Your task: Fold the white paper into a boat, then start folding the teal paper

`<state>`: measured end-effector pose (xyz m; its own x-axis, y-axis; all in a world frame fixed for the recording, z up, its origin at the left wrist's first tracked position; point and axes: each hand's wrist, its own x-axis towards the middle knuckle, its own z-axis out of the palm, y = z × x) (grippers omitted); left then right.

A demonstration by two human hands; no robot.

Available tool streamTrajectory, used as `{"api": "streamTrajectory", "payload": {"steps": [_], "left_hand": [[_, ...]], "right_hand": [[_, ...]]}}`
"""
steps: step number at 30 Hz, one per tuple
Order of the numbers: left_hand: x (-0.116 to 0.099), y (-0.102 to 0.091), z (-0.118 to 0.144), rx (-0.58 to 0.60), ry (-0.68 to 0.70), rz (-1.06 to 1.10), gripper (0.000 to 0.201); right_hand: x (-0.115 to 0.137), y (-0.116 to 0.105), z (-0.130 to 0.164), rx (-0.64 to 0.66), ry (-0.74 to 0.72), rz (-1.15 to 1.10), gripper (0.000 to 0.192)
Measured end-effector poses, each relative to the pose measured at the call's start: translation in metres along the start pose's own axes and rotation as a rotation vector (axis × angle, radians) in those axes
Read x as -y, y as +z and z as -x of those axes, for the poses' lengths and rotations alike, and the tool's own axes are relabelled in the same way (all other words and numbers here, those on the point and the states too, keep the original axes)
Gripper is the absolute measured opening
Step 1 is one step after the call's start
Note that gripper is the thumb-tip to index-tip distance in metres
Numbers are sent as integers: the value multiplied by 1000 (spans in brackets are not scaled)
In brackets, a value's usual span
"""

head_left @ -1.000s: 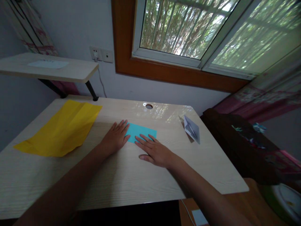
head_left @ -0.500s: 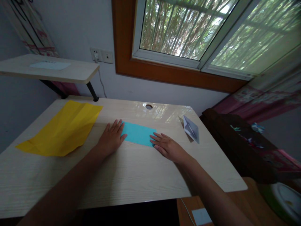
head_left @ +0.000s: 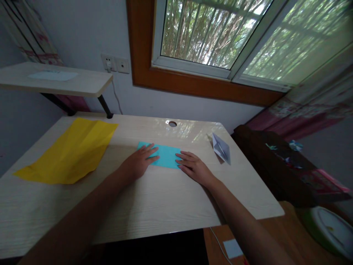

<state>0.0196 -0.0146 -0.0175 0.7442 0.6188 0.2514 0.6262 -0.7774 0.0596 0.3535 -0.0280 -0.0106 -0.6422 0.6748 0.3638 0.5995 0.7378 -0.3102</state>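
A light-blue sheet of paper (head_left: 167, 156), oblong in shape, lies flat on the pale wooden desk (head_left: 165, 198). My left hand (head_left: 140, 161) rests over its left part, fingers spread and pointing right. On the sheet's right end lie the fingertips of my right hand (head_left: 193, 166), stretched out with small gaps between them. Neither hand grips anything. To the left is a large yellow sheet of paper (head_left: 71, 152) with faint creases. A folded grey-white paper piece (head_left: 221, 148) sits at the right of the desk.
A raised shelf (head_left: 82, 82) on black legs stands at the back left, with a white paper (head_left: 53, 75) on it. Behind the desk is a window (head_left: 204, 40). A dark brown piece of furniture (head_left: 256, 158) with small items stands at the right. A round cable hole (head_left: 172, 124) pierces the desk.
My left hand has moved right from the sheet's left edge, further onto the paper. My right hand stays at the right end. The whole view has shifted slightly.
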Motion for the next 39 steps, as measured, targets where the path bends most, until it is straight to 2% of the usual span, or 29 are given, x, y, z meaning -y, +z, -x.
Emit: {"api": "streamTrajectory", "payload": {"steps": [4, 11, 16, 18, 22, 31, 36, 39], "left_hand": [[-15, 6, -6, 101, 109, 82, 48], [-14, -4, -1, 159, 134, 196, 49], [-17, -13, -3, 209, 107, 213, 50], [-17, -14, -4, 214, 102, 221, 49], [-17, -12, -3, 218, 97, 224, 49], [-18, -12, -1, 224, 62, 200, 49], [-17, -10, -1, 209, 67, 205, 49], [-16, -8, -1, 198, 68, 202, 49]], "right_hand": [[0, 1, -1, -17, 6, -16, 33], [2, -1, -2, -13, 22, -47, 26], [16, 4, -16, -34, 153, 19, 22], [20, 7, -22, 6, 193, 79, 29], [21, 10, -23, 7, 213, 94, 33], [15, 11, -22, 50, 175, 101, 51], [16, 1, -33, 127, 197, 117, 57], [20, 0, -41, 141, 187, 148, 52]]}}
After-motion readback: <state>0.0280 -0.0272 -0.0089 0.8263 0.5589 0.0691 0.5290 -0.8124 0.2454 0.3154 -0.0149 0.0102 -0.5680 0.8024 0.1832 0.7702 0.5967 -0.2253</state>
